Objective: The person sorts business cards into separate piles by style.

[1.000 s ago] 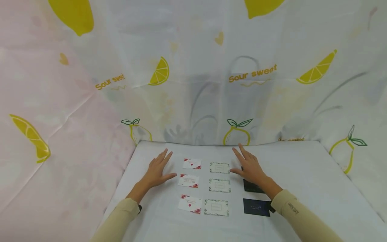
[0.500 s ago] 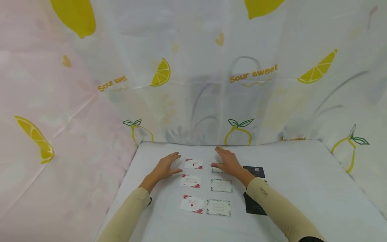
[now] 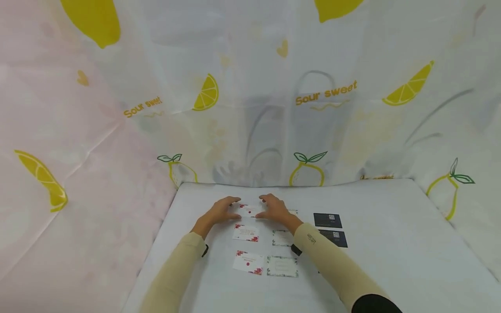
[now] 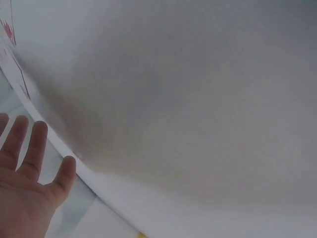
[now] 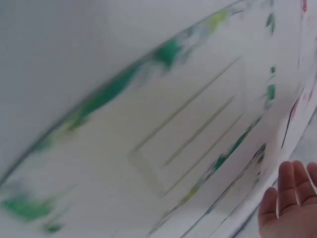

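Note:
Both hands hover at the far row, one on each side of a white card with red flowers (image 3: 248,211). My left hand (image 3: 219,211) is at its left edge, fingers spread and slightly bent; nothing is in it in the left wrist view. From the right comes my right hand (image 3: 276,210), partly covering the far green-leaf card (image 3: 293,212); whether it touches the red-flowered card I cannot tell. Nearer lie a second red-flowered card (image 3: 245,233) and a third red-flowered card (image 3: 248,263). A green-leaf card (image 5: 193,124) fills much of the right wrist view.
To the right lie a dark card (image 3: 327,220) and another dark card (image 3: 339,238), partly under the right sleeve (image 3: 332,265). The near green-leaf card (image 3: 282,267) lies flat on the white table (image 3: 399,243). A lemon-print cloth (image 3: 250,130) hangs behind.
My right hand has moved left from the dark cards, across the far green-leaf card, to the far red-flowered card. My left hand has shifted slightly right toward that same card.

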The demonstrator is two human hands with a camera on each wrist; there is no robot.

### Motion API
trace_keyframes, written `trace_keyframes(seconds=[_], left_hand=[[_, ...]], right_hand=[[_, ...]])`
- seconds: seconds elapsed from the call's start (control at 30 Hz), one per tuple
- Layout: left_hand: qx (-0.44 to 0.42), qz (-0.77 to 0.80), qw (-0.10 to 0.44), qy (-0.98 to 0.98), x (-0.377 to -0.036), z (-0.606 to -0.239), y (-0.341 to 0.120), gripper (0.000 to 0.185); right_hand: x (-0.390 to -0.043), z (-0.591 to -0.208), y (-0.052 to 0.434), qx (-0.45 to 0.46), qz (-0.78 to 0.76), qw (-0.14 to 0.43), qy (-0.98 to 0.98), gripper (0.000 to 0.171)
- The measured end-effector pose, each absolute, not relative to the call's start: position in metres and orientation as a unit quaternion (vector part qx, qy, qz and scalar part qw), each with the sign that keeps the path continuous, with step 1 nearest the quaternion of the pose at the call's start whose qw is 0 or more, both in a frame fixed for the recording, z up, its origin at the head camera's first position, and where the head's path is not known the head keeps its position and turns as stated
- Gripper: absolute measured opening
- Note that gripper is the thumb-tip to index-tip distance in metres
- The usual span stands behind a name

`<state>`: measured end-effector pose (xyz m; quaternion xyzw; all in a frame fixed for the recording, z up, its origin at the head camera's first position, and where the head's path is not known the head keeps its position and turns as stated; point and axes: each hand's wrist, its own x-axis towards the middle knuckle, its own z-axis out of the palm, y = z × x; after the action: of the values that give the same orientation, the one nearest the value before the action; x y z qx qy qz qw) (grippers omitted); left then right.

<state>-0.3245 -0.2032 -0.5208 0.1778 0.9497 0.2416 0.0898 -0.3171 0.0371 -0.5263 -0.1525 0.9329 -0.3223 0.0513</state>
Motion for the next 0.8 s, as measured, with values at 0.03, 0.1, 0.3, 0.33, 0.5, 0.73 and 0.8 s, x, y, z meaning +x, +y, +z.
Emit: trace_keyframes(seconds=[0.03,0.1,0.3,0.33,0.5,0.73,0.8], left_hand=[[0.18,0.238,0.092,0.95,-0.325,-0.523,-0.201,0.065],[0.181,0.239,0.098,0.949,-0.325,-0.526,-0.196,0.065],[0.18,0.219,0.103,0.953,-0.327,-0.531,-0.185,0.068],[0.181,0.211,0.099,0.955,-0.327,-0.531,-0.185,0.068],[0.197,0.174,0.086,0.961,-0.33,-0.527,-0.187,0.056],[0.21,0.163,0.082,0.961,-0.336,-0.524,-0.189,0.046],[0.207,0.165,0.085,0.961,-0.337,-0.524,-0.189,0.046]], right_hand=[[-0.318,-0.528,0.034,-0.146,-0.333,0.061,0.93,0.079],[-0.319,-0.531,0.03,-0.129,-0.348,0.083,0.925,0.081],[-0.318,-0.536,0.026,-0.102,-0.346,0.101,0.927,0.08],[-0.318,-0.536,0.026,-0.105,-0.343,0.098,0.928,0.078],[-0.318,-0.532,0.019,-0.124,-0.305,0.086,0.94,0.059],[-0.322,-0.521,0.016,-0.117,-0.27,0.086,0.952,0.05],[-0.322,-0.521,0.016,-0.114,-0.269,0.088,0.952,0.049]])
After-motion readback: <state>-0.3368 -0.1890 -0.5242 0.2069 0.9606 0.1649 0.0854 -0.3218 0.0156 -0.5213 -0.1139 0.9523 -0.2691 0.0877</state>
